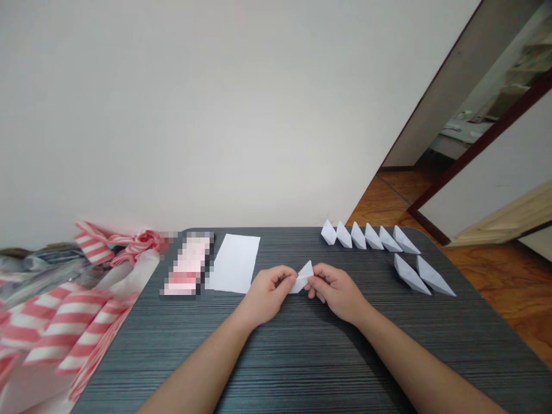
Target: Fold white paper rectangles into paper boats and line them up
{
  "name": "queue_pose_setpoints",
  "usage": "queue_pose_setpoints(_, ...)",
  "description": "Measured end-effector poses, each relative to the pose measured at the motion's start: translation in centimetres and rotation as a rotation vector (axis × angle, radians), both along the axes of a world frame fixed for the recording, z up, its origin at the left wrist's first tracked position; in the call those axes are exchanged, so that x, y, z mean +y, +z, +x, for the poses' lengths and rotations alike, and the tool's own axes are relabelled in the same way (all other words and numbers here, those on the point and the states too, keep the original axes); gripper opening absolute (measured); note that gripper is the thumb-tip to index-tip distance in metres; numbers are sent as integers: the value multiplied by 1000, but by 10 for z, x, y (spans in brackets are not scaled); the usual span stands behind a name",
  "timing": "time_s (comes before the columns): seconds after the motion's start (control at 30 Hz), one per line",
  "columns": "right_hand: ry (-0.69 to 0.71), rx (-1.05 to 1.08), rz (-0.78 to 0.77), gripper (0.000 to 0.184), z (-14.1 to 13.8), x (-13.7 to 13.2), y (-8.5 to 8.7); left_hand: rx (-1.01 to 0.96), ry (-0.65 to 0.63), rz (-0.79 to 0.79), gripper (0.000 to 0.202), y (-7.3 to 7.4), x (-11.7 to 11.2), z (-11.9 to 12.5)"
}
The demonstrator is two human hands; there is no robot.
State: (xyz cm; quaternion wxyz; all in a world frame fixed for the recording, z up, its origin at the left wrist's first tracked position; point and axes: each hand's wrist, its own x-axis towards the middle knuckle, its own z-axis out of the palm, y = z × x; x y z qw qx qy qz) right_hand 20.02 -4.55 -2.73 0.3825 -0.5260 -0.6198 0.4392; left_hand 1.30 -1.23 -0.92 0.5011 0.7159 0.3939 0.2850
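Between my two hands, over the middle of the dark table, is a small folded paper boat (304,275) in white. My left hand (271,288) pinches its left end between thumb and fingers. On the opposite end, the thumb and fingers of my right hand (335,288) are closed, and part of the paper is hidden by them. Left of my left hand lies a stack or sheet of plain white paper (235,261). Several finished-looking paper boats (359,236) stand in a row at the back right, with two more paper boats (411,275) in front of them.
The dark wood-grain table (293,368) stands against a pale wall (259,115). A pixelated flat rectangular item (187,265) lies at its left. Red-and-white striped cloth (73,316) is heaped beyond the left edge. To the right are a wooden floor (504,270) and a doorway.
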Motion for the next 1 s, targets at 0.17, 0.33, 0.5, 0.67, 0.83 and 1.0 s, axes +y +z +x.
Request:
queue_pose_setpoints(0.17, -12, -12, 9, 16, 0, 0, 1, 22, -15, -26, 28, -2, -1, 0)
queue_pose_setpoints(0.33, 1, -20, 13, 16, 0, -1, 0, 60, -21, 32, 26, 0, -1, 0)
queue_pose_setpoints(0.5, 26, -43, 28, 16, 0, 0, 2, 106, -42, 108, 20, 2, -3, 1)
queue_pose_setpoints(0.67, 47, -58, 54, 12, -1, 0, 7, 102, -84, 173, 18, 4, -4, 2)
queue_pose_setpoints(0.83, 52, -38, 61, 12, -2, -1, 8, 42, -58, 228, 19, 4, 0, 0)
queue_pose_setpoints(1.0, 27, -22, 77, 10, -3, -1, 3, 53, -20, 127, 19, -3, 4, -2)
